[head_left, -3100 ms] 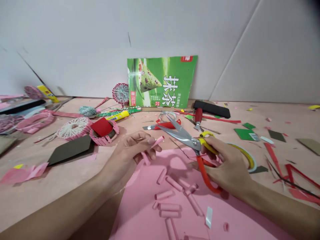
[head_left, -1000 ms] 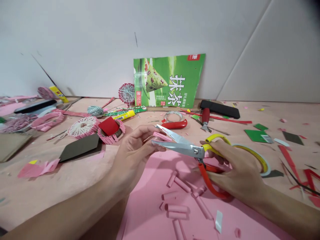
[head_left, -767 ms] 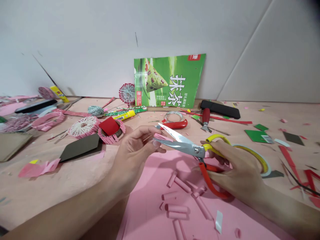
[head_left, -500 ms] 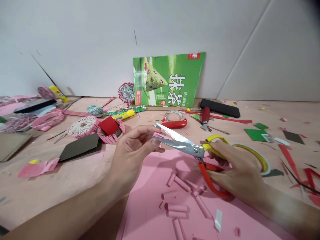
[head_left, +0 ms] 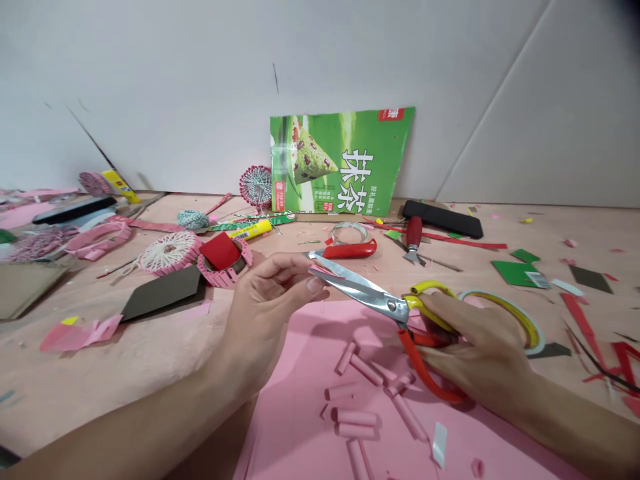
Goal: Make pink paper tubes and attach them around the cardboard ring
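Note:
My left hand (head_left: pixel 267 307) pinches a small pink paper strip (head_left: pixel 320 270) between thumb and fingertips. The strip sits between the nearly closed steel blades of a pair of scissors (head_left: pixel 365 291). My right hand (head_left: pixel 480 353) grips the scissors by their yellow and red handles, its fingers through the loops. Below both hands lies a pink paper sheet (head_left: pixel 295 373), with several short pink paper rolls (head_left: pixel 355 418) and a small white strip (head_left: pixel 439 445) on it.
A pink-and-white woven paper wheel (head_left: pixel 169 253), a pink paper ring (head_left: pixel 223 267) and a dark card (head_left: pixel 160 293) lie left. A tape roll (head_left: pixel 505 317) sits right, with a red-handled craft knife (head_left: pixel 413 240) and a green printed packet (head_left: pixel 340 163) behind.
The scissor blades have swung nearly shut around the pink strip, and the left hand has turned slightly. The view has shifted a little.

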Demonstrator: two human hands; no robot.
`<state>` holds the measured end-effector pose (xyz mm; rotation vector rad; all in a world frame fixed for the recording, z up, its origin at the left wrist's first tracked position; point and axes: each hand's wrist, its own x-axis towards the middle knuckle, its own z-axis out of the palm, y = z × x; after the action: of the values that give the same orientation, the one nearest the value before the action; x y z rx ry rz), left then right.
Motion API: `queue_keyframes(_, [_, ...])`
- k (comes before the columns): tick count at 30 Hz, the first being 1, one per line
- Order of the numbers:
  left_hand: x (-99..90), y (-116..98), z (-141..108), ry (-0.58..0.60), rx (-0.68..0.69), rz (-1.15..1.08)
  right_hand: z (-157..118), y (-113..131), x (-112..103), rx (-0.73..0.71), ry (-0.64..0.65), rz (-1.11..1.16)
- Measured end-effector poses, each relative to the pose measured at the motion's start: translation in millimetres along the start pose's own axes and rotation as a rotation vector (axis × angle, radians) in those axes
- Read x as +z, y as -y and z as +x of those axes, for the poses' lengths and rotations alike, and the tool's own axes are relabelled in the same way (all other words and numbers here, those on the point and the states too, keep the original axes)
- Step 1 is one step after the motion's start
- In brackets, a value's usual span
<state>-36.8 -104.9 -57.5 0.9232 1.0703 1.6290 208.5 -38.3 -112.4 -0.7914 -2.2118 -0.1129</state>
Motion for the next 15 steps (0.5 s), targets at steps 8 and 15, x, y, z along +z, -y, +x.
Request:
queue_keyframes(8, [-0.4,2.6,1.4,-0.005,-0.001,-0.002,2.9,2.6,-3.4,-0.023,0.005,-0.001])
queue_keyframes(15, [-0.5,1.3,0.1,-0.005,-0.011,-0.026,-4.4,-1.3,-1.5,0.043,0.020,0.005])
